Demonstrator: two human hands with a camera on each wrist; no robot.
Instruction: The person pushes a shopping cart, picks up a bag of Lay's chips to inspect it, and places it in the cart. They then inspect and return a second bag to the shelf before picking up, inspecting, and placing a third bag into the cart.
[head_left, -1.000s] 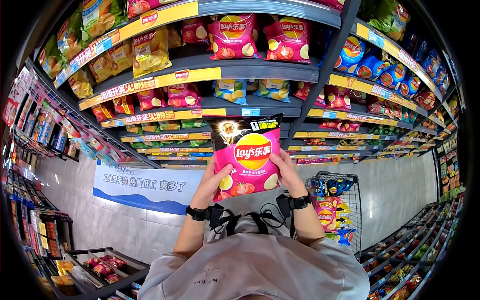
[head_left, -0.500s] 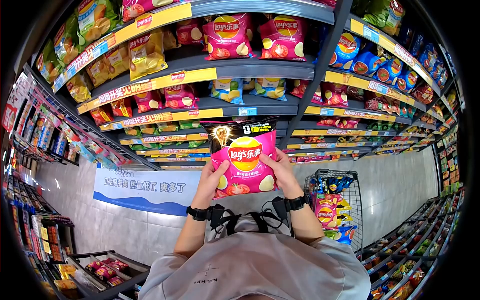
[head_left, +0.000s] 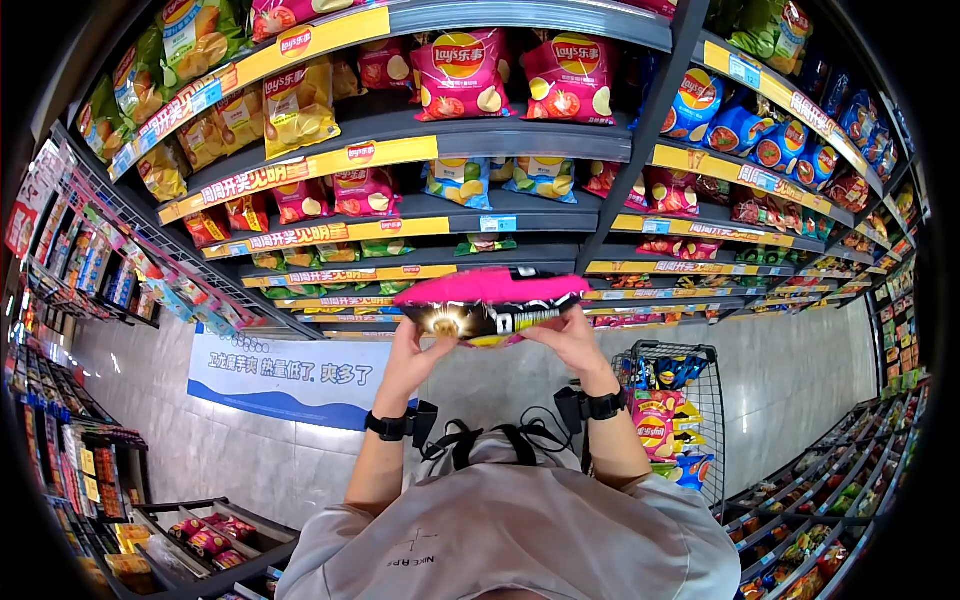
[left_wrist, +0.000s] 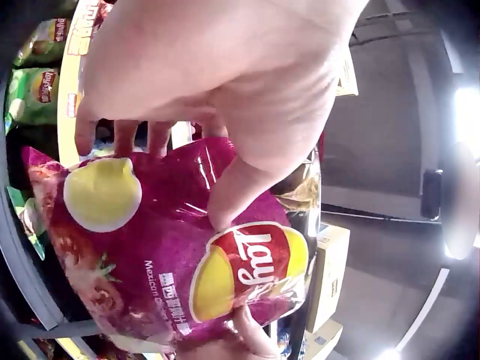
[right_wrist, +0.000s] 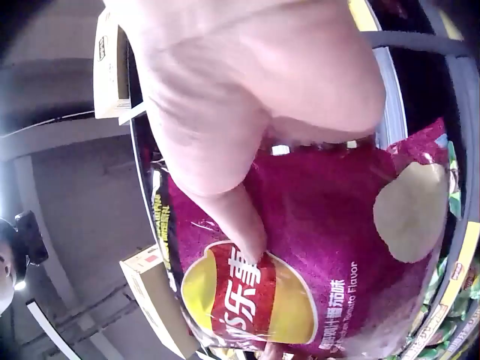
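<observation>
A magenta and black bag of Lay's potato chips (head_left: 490, 290) is held up in front of the shelves by both hands. In the head view its black top edge tips toward the body, and most of its printed front is turned out of sight. My left hand (head_left: 415, 362) grips one side, thumb across the printed front of the bag (left_wrist: 161, 247) in the left wrist view. On the other side my right hand (head_left: 572, 348) holds it too, its thumb lying by the logo on the bag (right_wrist: 322, 187) in the right wrist view. The other fingers are mostly hidden.
Shelves (head_left: 530, 140) of chip bags rise ahead, with yellow label strips along their edges. A wire cart (head_left: 715, 400) holding several snack bags stands at the right. A blue and white floor sign (head_left: 285, 380) lies at the left, and a bin (head_left: 215, 535) of bags sits lower left.
The bag has tilted, its top swinging toward the body, so its front no longer faces the head camera. Both hands have turned with it and keep their hold.
</observation>
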